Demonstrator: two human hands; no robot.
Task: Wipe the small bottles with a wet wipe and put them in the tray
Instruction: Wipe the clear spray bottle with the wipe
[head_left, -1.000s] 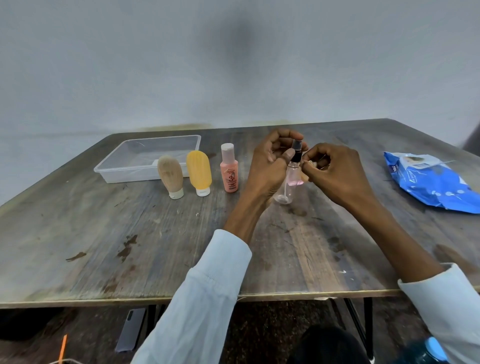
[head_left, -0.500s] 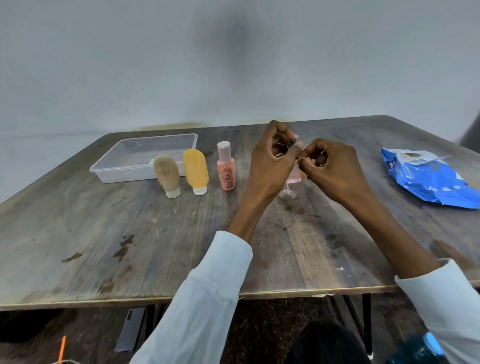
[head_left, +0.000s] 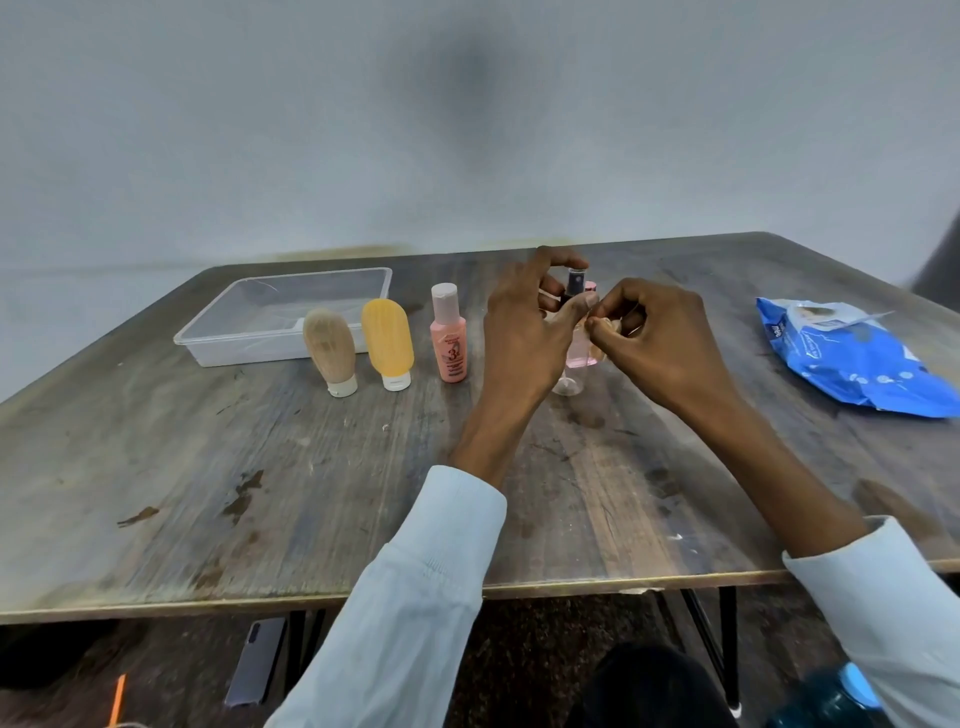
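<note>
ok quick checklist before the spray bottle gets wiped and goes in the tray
1. Spray bottle held: ok, left hand grips it by the neck.
2. Wet wipe in hand: cannot tell, right hand pinches something small beside the bottle, no wipe plainly visible.
3. Wipes pack within reach: ok, lies on the table to the right.
4. Tray free to receive: ok, no bottles in it.
5. Other bottles stable: ok, tan tube, yellow tube and pink bottle stand upright left of the hands.
</note>
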